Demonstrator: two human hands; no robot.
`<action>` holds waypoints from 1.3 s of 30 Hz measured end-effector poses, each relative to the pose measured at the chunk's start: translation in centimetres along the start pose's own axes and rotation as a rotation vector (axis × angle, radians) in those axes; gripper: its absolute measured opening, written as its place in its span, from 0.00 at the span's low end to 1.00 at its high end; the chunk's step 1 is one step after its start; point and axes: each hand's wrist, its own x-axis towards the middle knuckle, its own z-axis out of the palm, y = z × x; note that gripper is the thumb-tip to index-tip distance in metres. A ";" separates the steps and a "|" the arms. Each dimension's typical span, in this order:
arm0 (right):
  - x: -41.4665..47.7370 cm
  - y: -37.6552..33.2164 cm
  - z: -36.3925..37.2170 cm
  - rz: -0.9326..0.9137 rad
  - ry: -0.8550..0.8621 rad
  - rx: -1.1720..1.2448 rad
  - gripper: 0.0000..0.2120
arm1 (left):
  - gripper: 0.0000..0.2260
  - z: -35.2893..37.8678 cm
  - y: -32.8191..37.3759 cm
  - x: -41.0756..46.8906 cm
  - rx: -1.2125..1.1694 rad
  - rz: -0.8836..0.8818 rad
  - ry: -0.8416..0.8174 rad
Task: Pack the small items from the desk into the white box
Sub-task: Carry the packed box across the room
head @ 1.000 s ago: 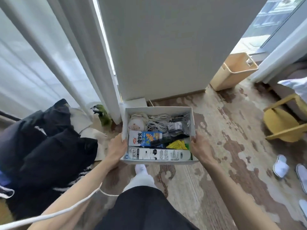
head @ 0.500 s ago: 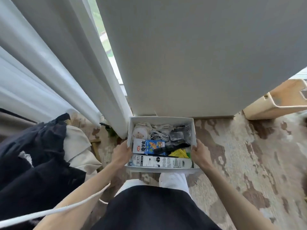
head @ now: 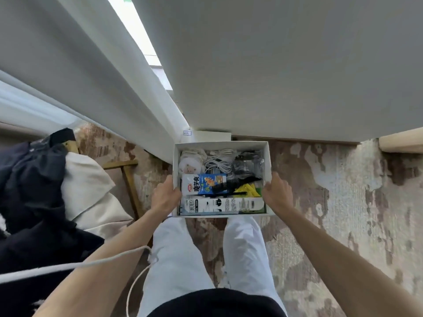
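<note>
**Q:** State the position of both hands.

**A:** The left hand (head: pixel 165 197) grips the left wall of the white box (head: pixel 221 144), thumb over the rim. The right hand (head: pixel 276 193) grips the right wall the same way, fingers curled over the top edge. Both hands are closed on the box, one on each side.

**Q:** Where is the box?

**A:** It sits between the hands, in front of the person's legs and above a patterned carpet (head: pixel 343 202). Whether its base touches the floor cannot be determined. Its far wall is near the foot of a large pale panel (head: pixel 286 65).

**Q:** List the contents.

**A:** Near wall: a long white carton (head: pixel 223 205) lying flat. Beyond it: a blue snack packet (head: pixel 203 184), with a black comb (head: pixel 235 183) partly over it, and a yellow item (head: pixel 246 191) beside it. Far row: a round white pouch (head: pixel 189 167) at left, coiled white cables (head: pixel 218 160) in the middle, dark items in clear wrapping (head: pixel 248 163) at right.

**Q:** Surroundings?

**A:** A white curtain (head: pixel 91 76) hangs at left. Dark clothing (head: pixel 29 191) and a cream cushion (head: pixel 89 193) lie further left. A white cord (head: pixel 68 266) crosses the left forearm.
</note>
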 end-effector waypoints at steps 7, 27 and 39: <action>6.4 -0.5 8.9 0.034 -0.004 0.061 0.10 | 0.11 3.7 -4.7 9.7 0.036 -0.038 -0.035; 28.4 -2.4 23.2 0.041 0.159 0.166 0.15 | 0.12 10.8 -7.3 35.6 0.141 0.071 0.135; 28.8 -2.6 24.8 0.114 0.198 0.176 0.19 | 0.12 12.0 -7.2 36.7 0.183 0.008 0.146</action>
